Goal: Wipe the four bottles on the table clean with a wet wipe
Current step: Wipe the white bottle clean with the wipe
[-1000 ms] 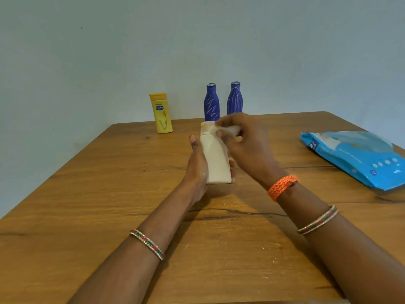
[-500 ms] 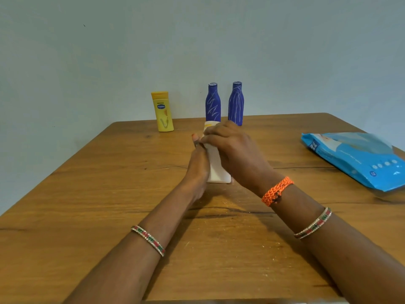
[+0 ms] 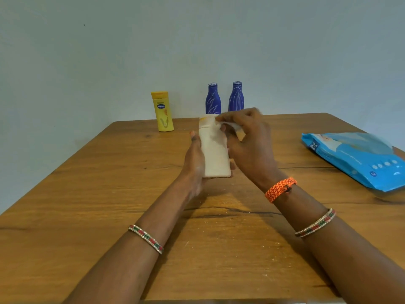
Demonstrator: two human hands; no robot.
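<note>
Behind the cream bottle (image 3: 214, 154): a yellow bottle (image 3: 163, 113), two blue white-streaked bottles (image 3: 213, 99) (image 3: 236, 97); to its right, a blue packet (image 3: 359, 159).

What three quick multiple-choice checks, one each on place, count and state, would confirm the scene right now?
1. Where does the blue wipes pack lie?
A. On the table's right side
B. By the yellow bottle
C. In a hand

2. How many blue bottles stand at the far edge?
A. One
B. Two
C. Three

3. What does the left hand do?
A. Rests flat on the table
B. Holds the white bottle
C. Holds the wipes pack

Answers: 1 A, the pack lies right of both arms. 2 B, two blue bottles stand side by side. 3 B, it holds the bottle while the right hand rubs a wet wipe near its cap.
</note>
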